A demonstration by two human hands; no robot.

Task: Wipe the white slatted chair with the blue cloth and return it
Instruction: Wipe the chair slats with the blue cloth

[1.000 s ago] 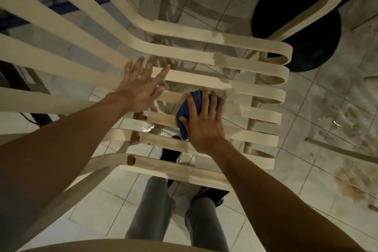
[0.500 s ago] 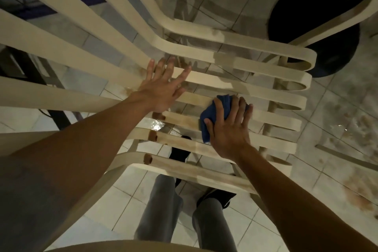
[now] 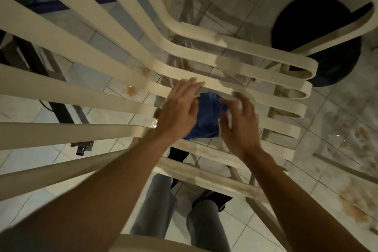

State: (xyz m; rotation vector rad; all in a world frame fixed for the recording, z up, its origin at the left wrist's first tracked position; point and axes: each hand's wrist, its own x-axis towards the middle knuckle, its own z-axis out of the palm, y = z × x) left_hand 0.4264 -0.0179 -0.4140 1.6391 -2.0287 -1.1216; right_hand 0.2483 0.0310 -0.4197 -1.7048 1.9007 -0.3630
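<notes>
1. Fingers (image 3: 184,92) of the left hand (image 3: 180,110): straight and close together, pointing away from the body, laid over the left edge of the blue cloth (image 3: 207,116). Thumb lies against the cloth's near-left side.
2. Fingers (image 3: 242,101) of the right hand (image 3: 240,129): spread and curved, blurred by motion. One fingertip touches the cloth's upper right corner, and the thumb is at its right edge. Cannot tell whether this hand grips the cloth or only touches it.
3. The cloth is bunched and sits between the two hands on the seat slats of the white slatted chair (image 3: 266,52), about mid-seat.
4. The chair is seen from above. Back slats run off to the left and bend into the seat slats, which end in rounded loops at the right.
5. Brown stains (image 3: 131,90) mark the slats left of the hands, with a small wet gleam (image 3: 153,124) just beside the left wrist.
6. Through the slats: grey trousers (image 3: 155,210) and dark shoes (image 3: 212,198) on a pale tiled floor (image 3: 235,6).
7. A dark round object (image 3: 306,26) stands on the floor beyond the seat's far right corner. The tiles at right carry brownish blotches (image 3: 358,139).
</notes>
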